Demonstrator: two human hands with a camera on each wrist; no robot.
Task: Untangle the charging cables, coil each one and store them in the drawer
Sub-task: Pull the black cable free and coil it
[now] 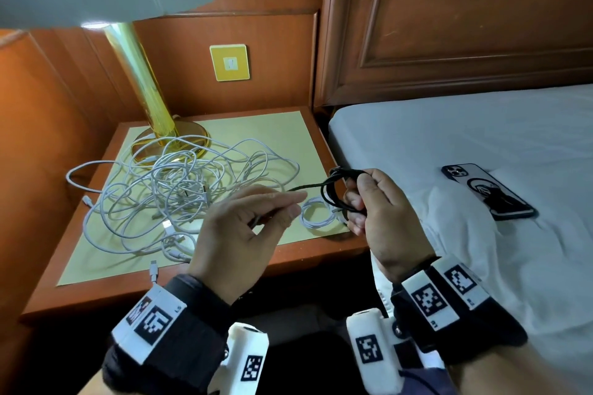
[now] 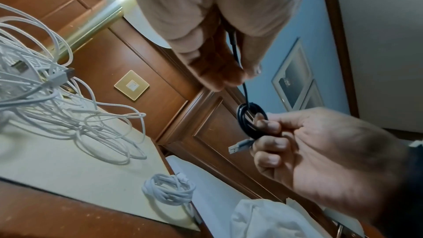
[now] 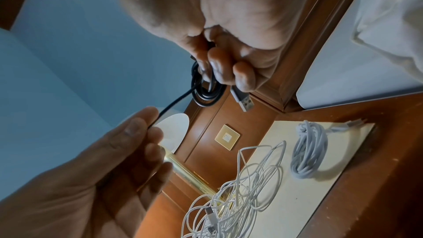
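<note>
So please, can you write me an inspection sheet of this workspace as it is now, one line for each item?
Surface: nightstand with a pale mat.
Job's things: black cable partly coiled; white coil finished, lying on the mat; drawer not seen.
Clutter: phone on the bed.
Grippers: right hand grips the black coil; left hand pinches its free end.
Cables: white tangle unsorted, beside the lamp.
Surroundings: wooden headboard, wall switch.
</note>
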